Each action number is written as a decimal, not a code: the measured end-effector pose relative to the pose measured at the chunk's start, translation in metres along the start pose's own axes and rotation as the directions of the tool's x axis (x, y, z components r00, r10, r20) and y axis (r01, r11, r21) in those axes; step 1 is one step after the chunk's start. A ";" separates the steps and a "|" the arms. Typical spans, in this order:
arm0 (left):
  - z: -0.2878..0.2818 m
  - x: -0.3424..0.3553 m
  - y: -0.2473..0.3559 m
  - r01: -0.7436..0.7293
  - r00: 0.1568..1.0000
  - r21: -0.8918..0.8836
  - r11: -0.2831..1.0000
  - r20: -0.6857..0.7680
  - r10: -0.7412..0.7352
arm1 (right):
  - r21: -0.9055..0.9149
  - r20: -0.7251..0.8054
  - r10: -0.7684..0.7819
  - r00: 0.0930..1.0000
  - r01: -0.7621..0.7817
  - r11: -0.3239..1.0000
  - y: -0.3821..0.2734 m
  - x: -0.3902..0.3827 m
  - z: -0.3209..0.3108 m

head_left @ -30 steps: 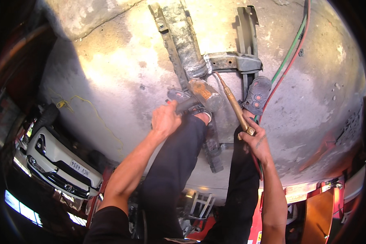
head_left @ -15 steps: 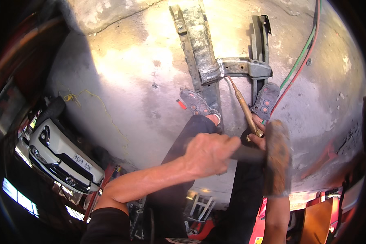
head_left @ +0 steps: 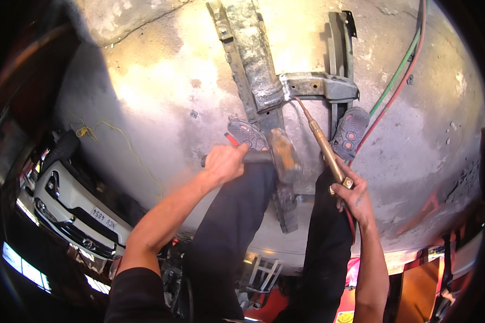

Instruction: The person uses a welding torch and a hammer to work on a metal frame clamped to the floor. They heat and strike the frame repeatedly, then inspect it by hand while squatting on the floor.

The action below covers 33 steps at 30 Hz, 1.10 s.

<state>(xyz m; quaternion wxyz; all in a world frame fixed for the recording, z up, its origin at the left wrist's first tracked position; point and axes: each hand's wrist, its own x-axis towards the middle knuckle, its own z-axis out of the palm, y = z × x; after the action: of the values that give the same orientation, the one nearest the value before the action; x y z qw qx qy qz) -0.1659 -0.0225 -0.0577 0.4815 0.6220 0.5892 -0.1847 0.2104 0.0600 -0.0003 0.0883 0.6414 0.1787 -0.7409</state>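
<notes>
My left hand [head_left: 224,163] is wrapped round the dark handle of a hammer. The worn, rust-brown hammer head [head_left: 285,156] hangs to the right of that hand, slightly blurred, above the lower part of a long steel beam [head_left: 256,70]. In my right hand [head_left: 354,195] is a brass gas torch [head_left: 323,144], gripped near its valve end. The torch's thin bent tip points at the joint where a shorter cross piece [head_left: 310,86] meets the beam. Bare, pale metal shows at that joint. No flame can be made out.
My shoes stand on either side of the torch. Beyond the cross piece lies a narrow metal rail [head_left: 339,59]. Green and red hoses [head_left: 396,91] run along the right. A yellow cord [head_left: 118,126] trails over the concrete floor. A light-coloured car [head_left: 75,207] stands at left.
The hammer has swung left and away from over my right hand, to above the beam. My left hand has moved left with it. The torch stays at the joint.
</notes>
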 end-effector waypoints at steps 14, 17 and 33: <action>-0.011 -0.013 0.032 0.270 0.940 -0.207 0.940 -0.154 -0.304 | 0.009 -0.009 -0.106 0.994 0.106 0.994 -0.025 0.003 0.021; -0.028 0.006 0.021 0.333 0.914 -0.212 0.919 -0.166 -0.370 | -0.010 -0.010 -0.101 0.995 0.101 0.995 -0.031 0.009 0.024; -0.029 0.029 0.010 0.384 0.903 -0.218 0.897 -0.114 -0.414 | -0.008 -0.009 -0.082 0.997 0.082 0.997 -0.039 0.017 0.027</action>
<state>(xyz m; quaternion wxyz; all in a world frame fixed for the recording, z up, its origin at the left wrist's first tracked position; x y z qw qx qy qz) -0.1598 0.0187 -0.0636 0.4423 0.4514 0.7554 -0.1731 0.1691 0.0870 -0.0080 0.0594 0.6366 0.2084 -0.7401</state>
